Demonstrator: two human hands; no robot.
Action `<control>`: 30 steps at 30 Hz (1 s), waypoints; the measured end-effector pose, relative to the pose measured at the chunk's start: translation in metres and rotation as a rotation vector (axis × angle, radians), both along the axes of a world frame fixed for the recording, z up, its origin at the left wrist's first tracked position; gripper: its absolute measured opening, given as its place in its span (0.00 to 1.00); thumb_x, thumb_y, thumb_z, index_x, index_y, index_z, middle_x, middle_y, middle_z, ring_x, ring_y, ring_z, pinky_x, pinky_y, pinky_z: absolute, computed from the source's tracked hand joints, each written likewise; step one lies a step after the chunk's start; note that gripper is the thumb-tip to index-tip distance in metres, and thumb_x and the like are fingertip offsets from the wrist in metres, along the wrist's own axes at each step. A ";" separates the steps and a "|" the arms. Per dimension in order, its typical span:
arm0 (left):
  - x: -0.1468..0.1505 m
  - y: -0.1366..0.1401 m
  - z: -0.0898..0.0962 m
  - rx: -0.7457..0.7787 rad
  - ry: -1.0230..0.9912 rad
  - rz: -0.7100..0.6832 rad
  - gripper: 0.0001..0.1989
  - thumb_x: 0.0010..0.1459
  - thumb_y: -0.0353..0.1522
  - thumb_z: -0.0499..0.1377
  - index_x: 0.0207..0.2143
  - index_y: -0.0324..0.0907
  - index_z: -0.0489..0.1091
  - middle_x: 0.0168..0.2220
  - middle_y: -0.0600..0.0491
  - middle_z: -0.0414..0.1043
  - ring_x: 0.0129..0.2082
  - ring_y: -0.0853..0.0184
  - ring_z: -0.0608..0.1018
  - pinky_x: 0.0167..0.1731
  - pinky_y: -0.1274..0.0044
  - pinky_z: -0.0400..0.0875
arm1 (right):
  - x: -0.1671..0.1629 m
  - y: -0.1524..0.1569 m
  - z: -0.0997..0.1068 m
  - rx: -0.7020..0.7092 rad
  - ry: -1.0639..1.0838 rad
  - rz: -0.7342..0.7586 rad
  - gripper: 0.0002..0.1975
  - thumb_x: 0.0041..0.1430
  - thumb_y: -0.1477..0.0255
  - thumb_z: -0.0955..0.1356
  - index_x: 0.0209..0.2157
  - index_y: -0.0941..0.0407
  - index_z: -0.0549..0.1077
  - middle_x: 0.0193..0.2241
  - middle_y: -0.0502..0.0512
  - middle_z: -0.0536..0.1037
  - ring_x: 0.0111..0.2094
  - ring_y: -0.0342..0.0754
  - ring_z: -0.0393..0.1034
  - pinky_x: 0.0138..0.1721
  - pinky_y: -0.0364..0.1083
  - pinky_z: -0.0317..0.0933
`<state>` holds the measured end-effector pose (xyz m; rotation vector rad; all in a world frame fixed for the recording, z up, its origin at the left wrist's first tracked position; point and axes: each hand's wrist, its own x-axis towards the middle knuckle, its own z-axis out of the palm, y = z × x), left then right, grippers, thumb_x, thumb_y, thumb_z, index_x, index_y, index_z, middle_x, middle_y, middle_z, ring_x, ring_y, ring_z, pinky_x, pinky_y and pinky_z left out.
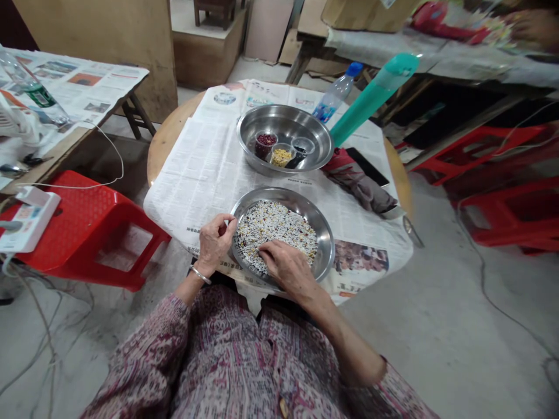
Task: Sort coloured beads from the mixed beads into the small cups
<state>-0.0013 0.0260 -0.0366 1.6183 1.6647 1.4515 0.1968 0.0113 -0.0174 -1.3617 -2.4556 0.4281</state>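
A shallow steel basin [325, 224] stands near the front edge of the round table. White grains [279, 224] mixed with yellow, dark and reddish pieces cover its bottom. My left hand [216, 240] is at the basin's left rim, thumb and fingers pinched together; anything between them is too small to make out. My right hand [286, 265] reaches over the near rim, its closed fingertips down at the grains, and what they pinch is hidden. Behind stands a larger steel basin [251, 157] with clear cups of dark red beans [265, 140], yellow kernels [280, 156] and dark pieces [297, 159].
Newspaper [196, 169] covers the table [161, 139]. A plastic bottle [336, 93], a green tube-shaped object [375, 96], a crumpled cloth [358, 183] and a dark flat object [367, 167] lie around the far basin. A red stool [96, 227] carries a power strip [30, 218] at left.
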 end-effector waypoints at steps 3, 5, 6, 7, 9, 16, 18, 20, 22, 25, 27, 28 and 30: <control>0.000 0.000 0.000 -0.012 0.001 0.002 0.08 0.62 0.34 0.58 0.33 0.41 0.75 0.18 0.62 0.58 0.19 0.74 0.61 0.25 0.79 0.57 | 0.000 0.001 -0.001 0.000 0.058 -0.019 0.09 0.66 0.74 0.63 0.37 0.54 0.76 0.35 0.57 0.80 0.37 0.50 0.75 0.40 0.47 0.65; 0.000 0.000 0.001 -0.024 -0.001 0.000 0.08 0.62 0.34 0.58 0.33 0.41 0.75 0.18 0.62 0.57 0.19 0.74 0.61 0.24 0.79 0.57 | 0.001 0.002 -0.001 0.015 0.123 -0.050 0.10 0.66 0.74 0.63 0.36 0.55 0.76 0.35 0.57 0.81 0.38 0.51 0.75 0.41 0.48 0.66; 0.000 0.000 0.002 -0.028 -0.003 0.000 0.08 0.62 0.34 0.58 0.33 0.41 0.75 0.18 0.63 0.57 0.19 0.74 0.61 0.24 0.79 0.57 | 0.001 0.002 -0.001 0.027 0.157 -0.069 0.10 0.66 0.74 0.63 0.36 0.55 0.76 0.35 0.58 0.81 0.38 0.51 0.75 0.42 0.48 0.66; 0.000 -0.001 0.002 -0.028 -0.004 0.000 0.08 0.62 0.34 0.59 0.33 0.41 0.75 0.18 0.63 0.57 0.19 0.74 0.61 0.24 0.79 0.57 | 0.002 0.003 0.000 0.038 0.190 -0.088 0.10 0.66 0.73 0.63 0.36 0.55 0.76 0.35 0.58 0.81 0.38 0.51 0.75 0.43 0.48 0.66; 0.000 -0.001 0.002 -0.025 -0.004 0.004 0.07 0.61 0.34 0.59 0.33 0.41 0.75 0.18 0.62 0.57 0.19 0.74 0.61 0.25 0.79 0.56 | 0.002 0.004 0.002 0.056 0.245 -0.115 0.10 0.66 0.73 0.63 0.35 0.55 0.77 0.35 0.57 0.81 0.38 0.51 0.76 0.43 0.48 0.67; 0.000 -0.001 0.003 -0.021 -0.008 0.004 0.07 0.61 0.33 0.59 0.33 0.41 0.75 0.18 0.62 0.58 0.19 0.75 0.61 0.25 0.79 0.57 | 0.001 0.003 0.004 0.000 0.260 -0.074 0.09 0.65 0.73 0.64 0.35 0.56 0.77 0.35 0.58 0.82 0.37 0.51 0.76 0.43 0.49 0.67; 0.000 -0.001 0.003 -0.030 -0.006 0.006 0.07 0.62 0.33 0.58 0.32 0.41 0.75 0.18 0.62 0.58 0.19 0.74 0.61 0.24 0.79 0.56 | 0.002 0.003 0.003 -0.022 0.246 -0.063 0.09 0.66 0.74 0.64 0.36 0.55 0.76 0.35 0.57 0.81 0.37 0.50 0.76 0.43 0.49 0.67; -0.001 -0.001 0.004 -0.042 -0.003 0.008 0.08 0.62 0.34 0.58 0.32 0.41 0.75 0.18 0.62 0.57 0.20 0.74 0.62 0.24 0.79 0.56 | 0.003 0.003 0.002 -0.039 0.232 -0.055 0.09 0.66 0.74 0.64 0.36 0.55 0.76 0.35 0.56 0.81 0.37 0.50 0.76 0.42 0.48 0.67; -0.001 -0.001 0.005 -0.050 0.000 0.009 0.08 0.62 0.34 0.58 0.32 0.41 0.75 0.18 0.62 0.58 0.20 0.74 0.62 0.24 0.79 0.56 | 0.004 0.003 0.000 -0.047 0.219 -0.049 0.09 0.66 0.74 0.64 0.36 0.55 0.75 0.35 0.56 0.81 0.37 0.50 0.76 0.41 0.48 0.66; -0.002 0.000 0.005 -0.053 0.003 0.010 0.08 0.61 0.35 0.58 0.32 0.41 0.75 0.18 0.62 0.57 0.20 0.74 0.62 0.25 0.79 0.56 | 0.003 0.002 -0.001 -0.047 0.216 -0.045 0.08 0.66 0.74 0.64 0.35 0.55 0.75 0.35 0.56 0.81 0.37 0.50 0.76 0.41 0.48 0.66; -0.002 0.000 0.005 -0.058 0.001 0.013 0.09 0.61 0.35 0.58 0.32 0.41 0.74 0.18 0.62 0.57 0.19 0.74 0.61 0.25 0.79 0.56 | 0.002 0.002 0.000 -0.051 0.234 -0.048 0.08 0.66 0.74 0.64 0.35 0.54 0.75 0.35 0.56 0.81 0.37 0.50 0.75 0.42 0.48 0.66; -0.002 0.000 0.005 -0.062 0.000 0.015 0.09 0.61 0.35 0.58 0.32 0.41 0.74 0.18 0.62 0.56 0.19 0.74 0.61 0.24 0.79 0.56 | 0.001 0.002 0.001 -0.058 0.251 -0.051 0.08 0.66 0.74 0.64 0.35 0.54 0.75 0.34 0.56 0.81 0.36 0.50 0.75 0.41 0.48 0.66; -0.002 -0.001 0.005 -0.068 0.001 0.017 0.09 0.61 0.36 0.58 0.32 0.41 0.74 0.18 0.62 0.56 0.19 0.74 0.61 0.24 0.79 0.55 | 0.000 0.002 0.005 -0.087 0.293 -0.057 0.09 0.65 0.74 0.63 0.34 0.54 0.75 0.34 0.55 0.81 0.36 0.49 0.75 0.41 0.47 0.66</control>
